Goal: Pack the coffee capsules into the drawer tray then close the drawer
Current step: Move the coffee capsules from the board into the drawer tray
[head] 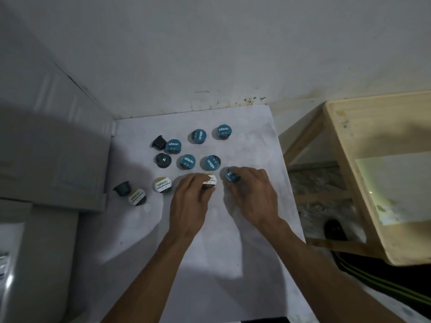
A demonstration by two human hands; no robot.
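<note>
Coffee capsules [188, 161] were scattered across the white table [233, 252], most with blue foil lids up, a few with cream lids, and some dark ones tipped on their sides or turned upside down. Two were being picked up at the near edge of the cluster. A cream-lidded capsule [210, 179] was pinched by the left hand [190, 201], fingers curled round its body, lid facing away from the person. A blue-lidded capsule [231, 175] was grasped by the right hand [250, 194], held tilted at the fingertips. Both were at or just above the table surface; whether they had been lifted clear could not be told.

No drawer tray could be made out with certainty. A pale wooden unit [363, 183] stood to the right of the table, well apart from the capsules, and a grey cabinet [53, 159] was seen on the left. If the wooden unit was the drawer, the right hand lay nearer to it, and a sideways carry to the right would be called for. The remaining capsules lay beyond and to the left of both hands, the left hand being nearer to them.
</note>
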